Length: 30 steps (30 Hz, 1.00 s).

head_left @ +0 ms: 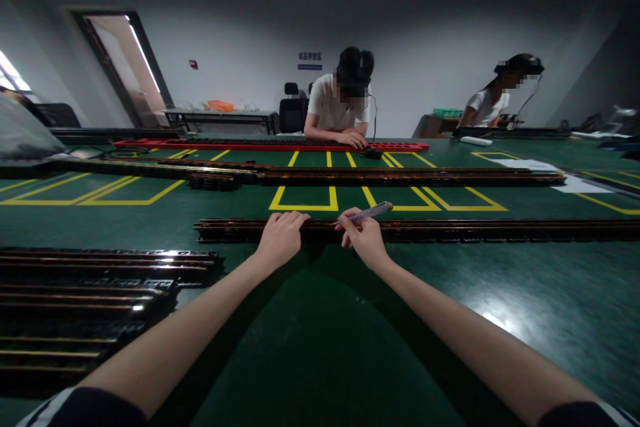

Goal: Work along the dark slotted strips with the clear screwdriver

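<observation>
A long black rail with copper-coloured strips (pixel 450 229) lies across the green table in front of me. My left hand (pixel 283 237) is closed over it near its left part, fingers on the far edge. In my right hand (pixel 364 239) is a slim screwdriver (pixel 370 211) with a clear, purplish handle, pinched between thumb and fingers. Its thin shaft points left, toward the rail, and its tip is close to the rail's top between my hands. Whether the tip touches the rail I cannot tell.
Several similar rails (pixel 85 300) are stacked at the near left. Farther back lie more rails (pixel 400 175) and a red rail (pixel 280 144), where a co-worker (pixel 337 107) leans. Another person (pixel 493 103) sits at the right. Papers (pixel 545 170) lie at the right.
</observation>
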{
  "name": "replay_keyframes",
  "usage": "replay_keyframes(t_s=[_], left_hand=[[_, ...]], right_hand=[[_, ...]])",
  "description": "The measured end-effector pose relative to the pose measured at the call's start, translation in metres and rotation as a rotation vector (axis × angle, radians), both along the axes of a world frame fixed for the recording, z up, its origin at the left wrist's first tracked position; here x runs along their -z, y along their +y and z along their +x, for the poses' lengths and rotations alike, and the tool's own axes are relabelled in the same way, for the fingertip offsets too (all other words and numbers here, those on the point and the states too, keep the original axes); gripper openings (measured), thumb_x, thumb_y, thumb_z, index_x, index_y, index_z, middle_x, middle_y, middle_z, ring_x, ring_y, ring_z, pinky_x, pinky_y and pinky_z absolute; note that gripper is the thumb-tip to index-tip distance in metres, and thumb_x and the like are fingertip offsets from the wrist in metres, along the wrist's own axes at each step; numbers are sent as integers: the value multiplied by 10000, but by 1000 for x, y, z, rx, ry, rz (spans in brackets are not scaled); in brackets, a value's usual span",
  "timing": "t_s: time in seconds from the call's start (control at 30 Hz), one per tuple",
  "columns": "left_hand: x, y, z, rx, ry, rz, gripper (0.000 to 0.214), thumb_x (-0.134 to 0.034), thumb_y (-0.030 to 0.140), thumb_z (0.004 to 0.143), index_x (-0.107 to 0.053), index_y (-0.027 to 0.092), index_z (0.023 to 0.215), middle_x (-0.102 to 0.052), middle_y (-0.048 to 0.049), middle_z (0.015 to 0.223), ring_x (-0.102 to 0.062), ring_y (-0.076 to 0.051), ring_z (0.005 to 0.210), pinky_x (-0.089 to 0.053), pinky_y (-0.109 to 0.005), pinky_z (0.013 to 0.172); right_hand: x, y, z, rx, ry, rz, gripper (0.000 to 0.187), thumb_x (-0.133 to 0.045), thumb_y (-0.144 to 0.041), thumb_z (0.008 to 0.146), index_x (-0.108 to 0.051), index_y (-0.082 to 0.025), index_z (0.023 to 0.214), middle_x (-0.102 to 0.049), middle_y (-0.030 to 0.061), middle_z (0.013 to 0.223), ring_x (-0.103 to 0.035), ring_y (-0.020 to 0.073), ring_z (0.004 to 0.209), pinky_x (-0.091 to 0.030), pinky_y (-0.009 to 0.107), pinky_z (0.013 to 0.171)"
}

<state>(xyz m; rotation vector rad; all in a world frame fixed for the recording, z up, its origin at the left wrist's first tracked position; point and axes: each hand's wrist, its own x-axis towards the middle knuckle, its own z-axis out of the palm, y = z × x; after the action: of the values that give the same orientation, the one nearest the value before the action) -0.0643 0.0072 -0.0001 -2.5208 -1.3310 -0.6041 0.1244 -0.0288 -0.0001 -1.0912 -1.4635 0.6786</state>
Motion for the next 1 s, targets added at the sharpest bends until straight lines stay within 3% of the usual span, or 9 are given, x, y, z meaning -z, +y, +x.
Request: replay_keyframes(t_s=[0.3,0.5,1.0], left_hand=[[-3,-3,0,14,-36,-27,359,-372,271,868,-585,188,1145,-656,-85,1127,-591,-228,1032,-416,-385,889],[1,0,-1,19,-26,3,424,-404,462,878,-587,171,1125,-654,-99,1108,-595,-243,1002,-420,-389,863],[3,2,0,-11,-12,54,388,-465,497,858,-596,176,1032,-665,-96,1018,-603,-250,944,-410,-390,836]], right_hand=[[0,0,0,3,-13,15,328,-543,-508,821,-552,-187,759,-646,26,699,-551,96,421,-445,214,374],[1,0,0,4,-16,12,289,-547,-465,825,-546,-184,756,-644,30,693,-550,97,419,-437,210,375],[0,0,-1,-15,20,-5,305,-546,-481,819,-540,-185,746,-643,23,682,-539,92,395,-405,203,352]])
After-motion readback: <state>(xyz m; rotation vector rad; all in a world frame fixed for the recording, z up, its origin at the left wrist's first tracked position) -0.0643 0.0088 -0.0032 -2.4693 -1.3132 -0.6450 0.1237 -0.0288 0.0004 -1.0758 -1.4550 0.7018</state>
